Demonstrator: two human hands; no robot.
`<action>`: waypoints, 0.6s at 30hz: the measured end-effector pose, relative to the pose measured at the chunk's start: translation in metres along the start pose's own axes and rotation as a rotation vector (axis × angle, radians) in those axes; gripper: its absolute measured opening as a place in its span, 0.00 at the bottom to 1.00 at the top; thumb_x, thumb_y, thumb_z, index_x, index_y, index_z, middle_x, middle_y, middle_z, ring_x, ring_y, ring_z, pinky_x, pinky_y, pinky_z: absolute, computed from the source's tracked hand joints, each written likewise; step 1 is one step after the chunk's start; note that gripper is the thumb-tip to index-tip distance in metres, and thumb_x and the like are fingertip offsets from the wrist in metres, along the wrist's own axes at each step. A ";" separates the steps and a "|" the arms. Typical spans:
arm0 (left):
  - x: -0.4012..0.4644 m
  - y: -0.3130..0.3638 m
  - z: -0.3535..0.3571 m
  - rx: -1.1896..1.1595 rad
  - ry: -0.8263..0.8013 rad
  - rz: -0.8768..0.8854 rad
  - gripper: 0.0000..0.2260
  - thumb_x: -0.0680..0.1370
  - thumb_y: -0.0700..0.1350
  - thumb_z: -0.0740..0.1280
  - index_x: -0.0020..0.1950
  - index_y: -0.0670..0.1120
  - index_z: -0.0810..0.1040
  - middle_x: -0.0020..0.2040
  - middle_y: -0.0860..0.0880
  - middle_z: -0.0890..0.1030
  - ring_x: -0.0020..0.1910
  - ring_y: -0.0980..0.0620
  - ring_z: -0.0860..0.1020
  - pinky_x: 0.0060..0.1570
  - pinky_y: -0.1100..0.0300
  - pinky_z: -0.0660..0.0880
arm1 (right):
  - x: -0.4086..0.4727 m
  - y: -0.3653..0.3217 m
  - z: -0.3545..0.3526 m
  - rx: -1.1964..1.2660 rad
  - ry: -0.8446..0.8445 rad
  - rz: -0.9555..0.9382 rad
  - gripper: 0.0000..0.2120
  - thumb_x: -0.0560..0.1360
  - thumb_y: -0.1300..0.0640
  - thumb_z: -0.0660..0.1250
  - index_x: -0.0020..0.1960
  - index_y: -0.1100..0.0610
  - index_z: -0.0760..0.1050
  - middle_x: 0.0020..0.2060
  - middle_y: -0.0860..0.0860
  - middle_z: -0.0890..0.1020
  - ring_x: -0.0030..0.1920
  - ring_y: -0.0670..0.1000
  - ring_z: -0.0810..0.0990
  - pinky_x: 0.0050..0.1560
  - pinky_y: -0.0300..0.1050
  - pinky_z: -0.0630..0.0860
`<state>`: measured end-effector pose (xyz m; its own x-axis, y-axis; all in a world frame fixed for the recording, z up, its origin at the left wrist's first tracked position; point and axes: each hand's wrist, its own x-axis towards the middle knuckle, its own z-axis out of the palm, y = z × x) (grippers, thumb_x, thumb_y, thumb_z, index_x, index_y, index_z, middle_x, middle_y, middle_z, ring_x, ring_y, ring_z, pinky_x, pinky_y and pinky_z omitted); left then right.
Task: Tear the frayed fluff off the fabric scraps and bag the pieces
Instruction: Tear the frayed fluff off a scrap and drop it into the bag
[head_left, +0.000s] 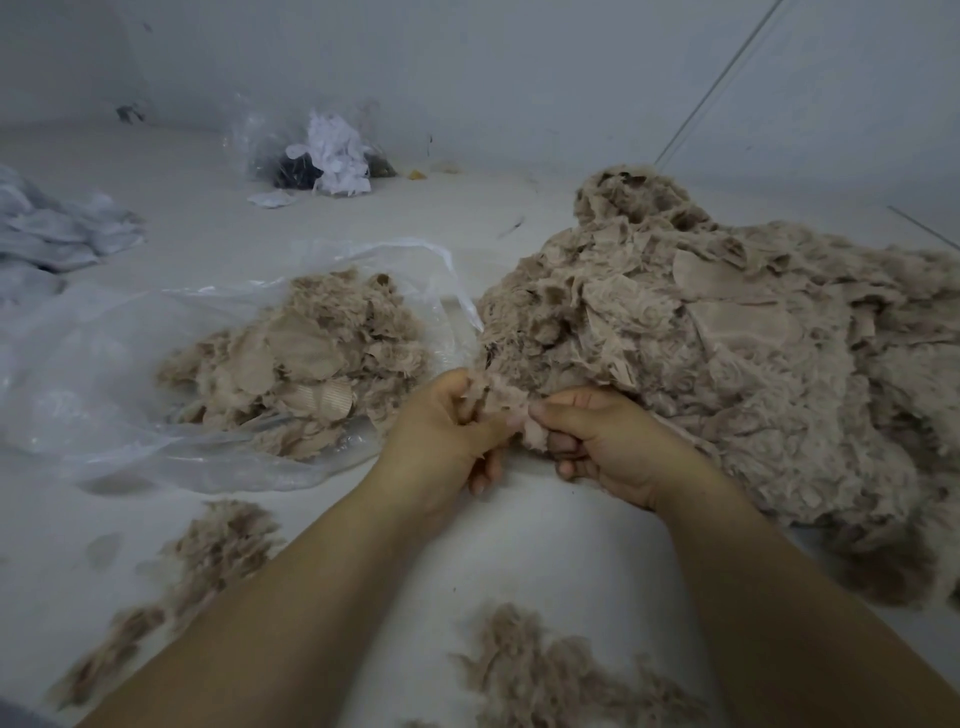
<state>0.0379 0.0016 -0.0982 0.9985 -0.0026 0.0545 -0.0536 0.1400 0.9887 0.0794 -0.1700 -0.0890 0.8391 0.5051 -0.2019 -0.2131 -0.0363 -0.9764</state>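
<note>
Here my left hand (447, 421) and right hand (602, 441) pinch one beige frayed fabric scrap (506, 402) between them above the pale grey surface (545, 545), between the clear plastic bag (104, 364) and the big beige scrap heap (727, 364); bare grey walls (519, 62) behind.

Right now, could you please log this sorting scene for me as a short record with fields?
left hand: pinching a beige fabric scrap
right hand: gripping the same scrap
big unsorted pile: right, touching the scrap
clear plastic bag: left, open, lying flat
sorted pieces: heaped at the bag's mouth
torn fluff: scattered in clumps near the forearms
far bag: holds white and dark scraps
</note>
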 end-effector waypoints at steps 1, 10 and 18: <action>0.001 -0.001 0.000 0.004 0.015 0.003 0.07 0.77 0.40 0.70 0.43 0.40 0.74 0.27 0.45 0.76 0.19 0.52 0.70 0.17 0.66 0.64 | 0.001 0.000 0.000 0.004 0.018 0.008 0.21 0.81 0.57 0.62 0.30 0.51 0.81 0.22 0.45 0.66 0.24 0.43 0.64 0.26 0.35 0.68; 0.000 -0.002 0.003 0.050 0.016 -0.097 0.13 0.81 0.46 0.65 0.38 0.42 0.75 0.26 0.45 0.76 0.19 0.51 0.70 0.18 0.65 0.62 | 0.000 0.002 0.000 -0.160 -0.010 -0.085 0.15 0.64 0.44 0.73 0.38 0.57 0.80 0.30 0.53 0.73 0.28 0.45 0.68 0.28 0.36 0.69; -0.001 0.008 -0.020 -0.033 -0.154 -0.045 0.06 0.72 0.42 0.67 0.37 0.43 0.82 0.26 0.43 0.73 0.18 0.50 0.67 0.19 0.65 0.55 | 0.001 0.005 -0.001 -0.055 0.005 -0.065 0.10 0.67 0.47 0.70 0.32 0.52 0.82 0.29 0.53 0.73 0.28 0.46 0.68 0.27 0.35 0.71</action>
<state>0.0366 0.0225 -0.0936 0.9863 -0.1612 0.0336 -0.0059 0.1690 0.9856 0.0802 -0.1708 -0.0939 0.8526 0.5040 -0.1385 -0.1304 -0.0514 -0.9901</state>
